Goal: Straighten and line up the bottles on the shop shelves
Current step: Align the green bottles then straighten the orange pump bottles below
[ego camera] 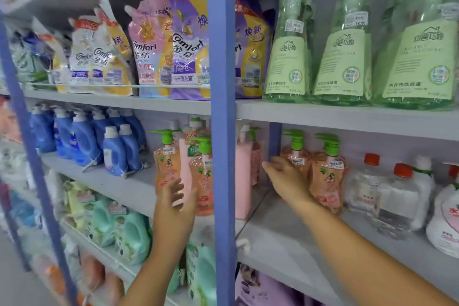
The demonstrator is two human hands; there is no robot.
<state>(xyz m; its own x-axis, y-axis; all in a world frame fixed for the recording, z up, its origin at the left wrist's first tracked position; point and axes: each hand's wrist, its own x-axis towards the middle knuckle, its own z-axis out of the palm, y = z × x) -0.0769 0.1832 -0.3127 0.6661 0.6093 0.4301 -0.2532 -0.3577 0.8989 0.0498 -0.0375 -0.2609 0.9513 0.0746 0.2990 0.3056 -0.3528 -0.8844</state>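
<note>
Grey middle shelf (347, 119) with blue uprights, orange pump bottles (327, 176), blue jugs (84, 139), clear red-capped bottles (397, 196)

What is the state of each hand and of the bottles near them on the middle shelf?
Left hand: open, fingers spread, at the pump bottles left of the blue post.
Right hand: open, reaching against an orange pump bottle.
Orange pump bottles: upright.
Pink bottle: upright.
Red-capped clear bottles: upright.

Two hands: left hand (177, 202), right hand (285, 179). Upper right: three tall green bottles (345, 40). Middle: four peach pump bottles (327, 171), green pumps. Right: three red-capped clear bottles (397, 196).
</note>
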